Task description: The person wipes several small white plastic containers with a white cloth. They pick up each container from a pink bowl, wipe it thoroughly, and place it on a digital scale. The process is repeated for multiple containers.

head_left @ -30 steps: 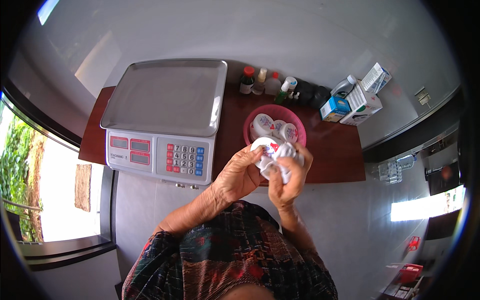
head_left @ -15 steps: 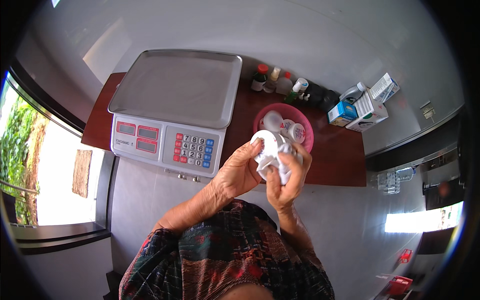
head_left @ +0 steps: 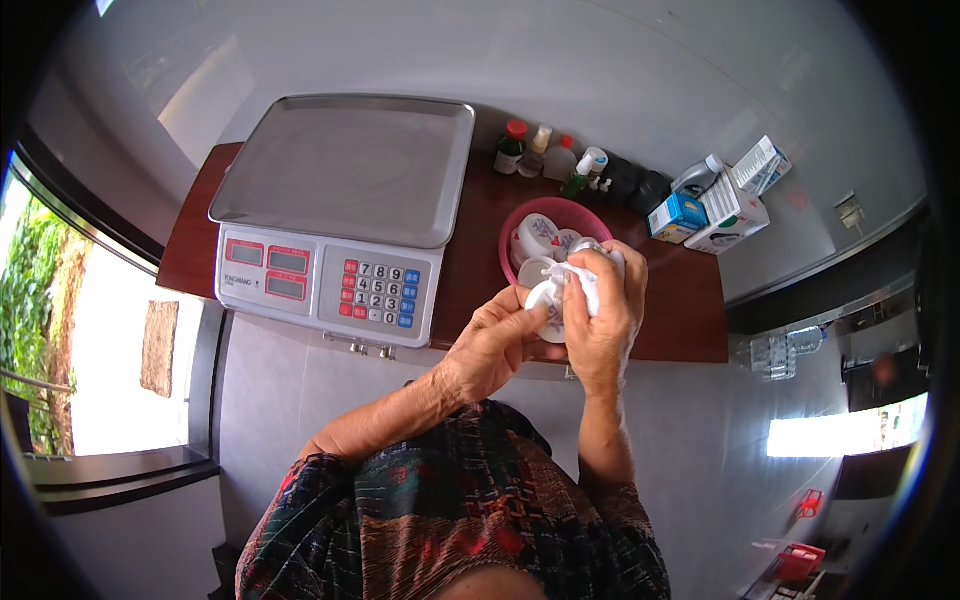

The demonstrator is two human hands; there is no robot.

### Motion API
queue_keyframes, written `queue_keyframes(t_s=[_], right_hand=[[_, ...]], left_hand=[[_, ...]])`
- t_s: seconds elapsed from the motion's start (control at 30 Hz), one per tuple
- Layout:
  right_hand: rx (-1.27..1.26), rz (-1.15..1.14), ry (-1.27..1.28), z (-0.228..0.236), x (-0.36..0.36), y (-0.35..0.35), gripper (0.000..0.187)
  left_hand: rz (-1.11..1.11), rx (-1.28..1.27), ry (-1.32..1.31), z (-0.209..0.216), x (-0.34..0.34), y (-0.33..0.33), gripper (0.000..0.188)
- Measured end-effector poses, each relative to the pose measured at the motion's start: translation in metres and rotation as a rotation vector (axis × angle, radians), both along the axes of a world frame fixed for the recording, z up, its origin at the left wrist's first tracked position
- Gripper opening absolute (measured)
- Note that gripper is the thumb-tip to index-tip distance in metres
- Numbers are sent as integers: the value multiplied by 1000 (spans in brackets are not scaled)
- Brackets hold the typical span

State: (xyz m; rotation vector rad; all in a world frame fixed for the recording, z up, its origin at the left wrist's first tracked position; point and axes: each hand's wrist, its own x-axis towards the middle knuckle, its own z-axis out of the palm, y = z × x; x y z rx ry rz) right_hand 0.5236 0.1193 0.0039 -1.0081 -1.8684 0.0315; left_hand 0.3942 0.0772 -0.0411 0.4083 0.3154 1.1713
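Note:
A small white cup (head_left: 553, 332) with coloured print is gripped in my left hand (head_left: 492, 345), thumb on its near side. My right hand (head_left: 608, 310) is closed round a bunched white cloth (head_left: 582, 286), which is pressed against the cup and covers part of it. Both hands are held at the near rim of a pink plastic basin (head_left: 508, 248). Inside the basin lie several white cups (head_left: 538, 232) with similar print, partly hidden by my right hand.
A large scale (head_left: 345, 170) with a metal pan and keypad stands left on the dark red wooden table (head_left: 680, 315). Several small bottles (head_left: 510, 148) line the wall behind the basin. Boxes (head_left: 678, 218) and a grey bottle (head_left: 697, 176) stand at the back right.
My right hand has moved up and to the right with the cloth, its back now turned more toward me. The cup has tilted and shifted lower in my left hand.

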Motion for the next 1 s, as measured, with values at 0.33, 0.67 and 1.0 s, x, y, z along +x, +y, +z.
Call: queue_keyframes(t_s=[0.33,0.67,1.0], right_hand=[[260,94,-167,-37,-18,-25,33],[-17,98,191,-33,-3,-16,22],[134,151,76,-37,2,-13,42]], left_hand=[[109,99,-213,-24,-2,7,32],[98,-98,-73,-1,-6,6,34],[23,-138,-153,5,-3,10,34]])
